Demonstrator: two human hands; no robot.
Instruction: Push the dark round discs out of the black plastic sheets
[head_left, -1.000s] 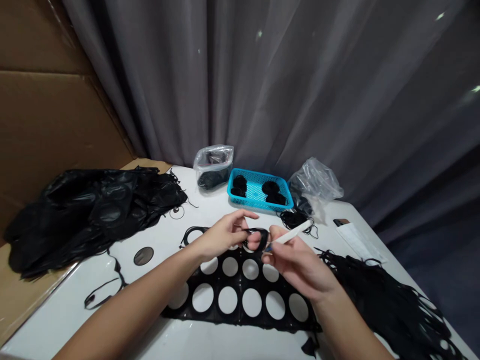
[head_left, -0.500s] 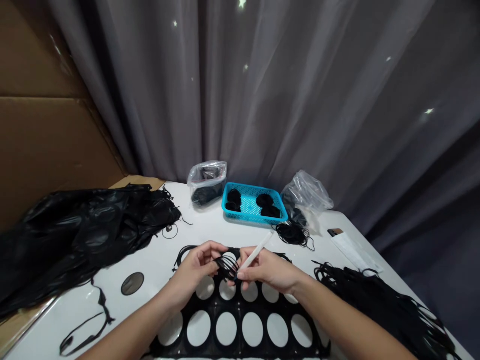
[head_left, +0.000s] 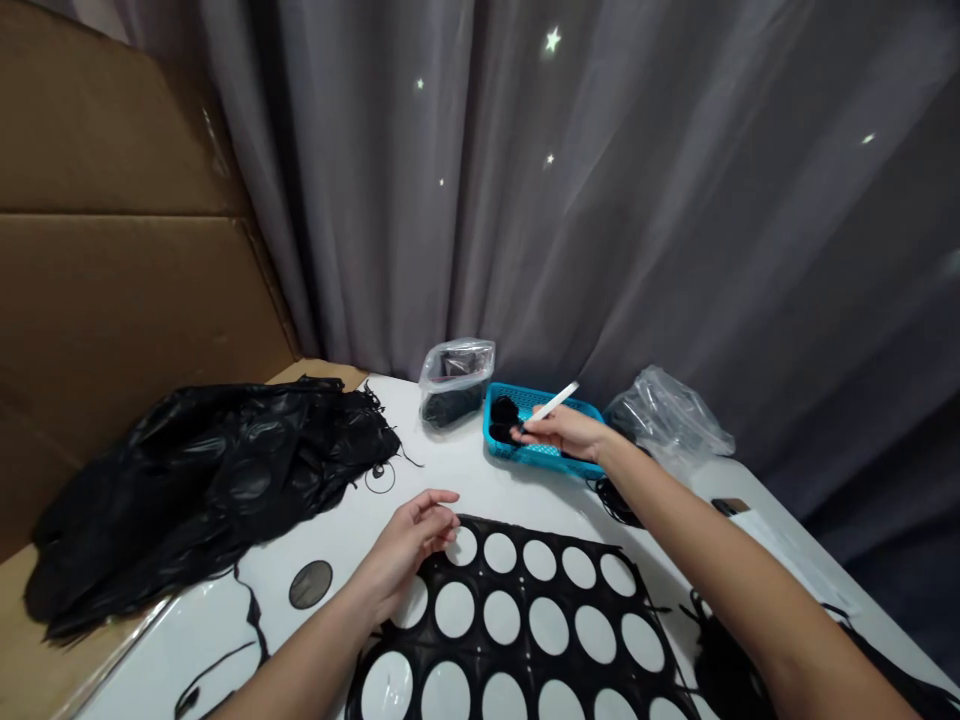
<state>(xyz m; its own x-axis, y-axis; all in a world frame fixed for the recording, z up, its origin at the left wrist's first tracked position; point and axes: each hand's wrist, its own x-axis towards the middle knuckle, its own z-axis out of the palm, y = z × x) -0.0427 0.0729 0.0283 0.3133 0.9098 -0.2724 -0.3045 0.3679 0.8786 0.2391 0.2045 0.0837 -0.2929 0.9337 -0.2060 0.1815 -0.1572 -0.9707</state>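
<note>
The right hand (head_left: 566, 430) is not where it was a moment ago. Then it was down by the other hand, over the black sheet. Now it is up at the blue basket (head_left: 525, 452), and its fingers (head_left: 536, 426) pinch a thin white stick (head_left: 553, 402) in a narrow hold. The fingertips are right by a black bundle of strings (head_left: 504, 410) in the basket, but I cannot tell if they grip it.

The left hand (head_left: 409, 545) has moved apart from the right hand. It had black strings before, and now it has none. Its fingers (head_left: 442, 497) are open and a bit curled, with nothing in them, just by the top edge of the black sheet with round holes (head_left: 523, 590). The sheet lies on the white table (head_left: 337, 530). A clear zip bag (head_left: 456, 380) sits just beside the basket, and a crumpled clear bag (head_left: 667, 420) sits on the other side.
</note>
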